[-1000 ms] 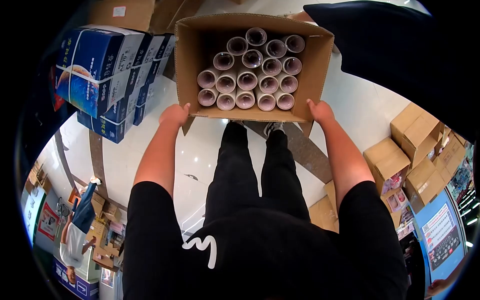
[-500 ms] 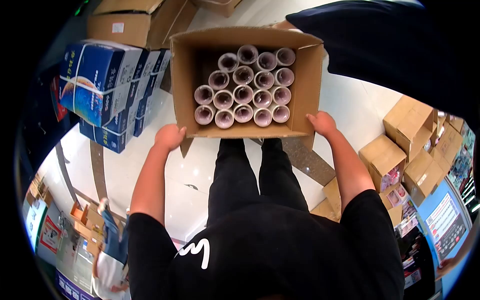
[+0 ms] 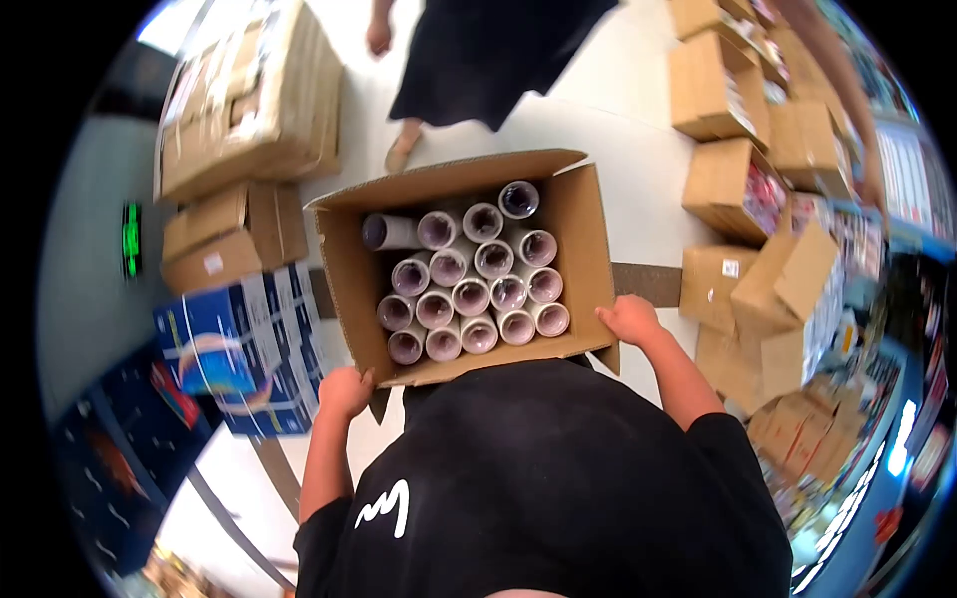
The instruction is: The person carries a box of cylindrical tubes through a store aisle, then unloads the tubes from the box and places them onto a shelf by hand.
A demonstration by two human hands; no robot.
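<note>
An open cardboard box is held in front of my body, tilted slightly. Inside it are several pale cylindrical rolls with round pinkish ends facing up, and one roll leans sideways at the upper left. My left hand grips the box's lower left corner, its thumb against the edge. At the lower right corner my right hand grips the side wall, thumb inside the rim. The outer fingers of both hands are partly hidden.
Blue printed cartons stand at the left below a brown box and a large taped carton. Open cardboard boxes line the right side. A person in a dark skirt is beyond the box; another person's arm is upper right.
The view has turned, and the box sits lower and closer to my body. One roll at the upper left now leans sideways. The person in dark clothing appears farther left. Both hands keep hold.
</note>
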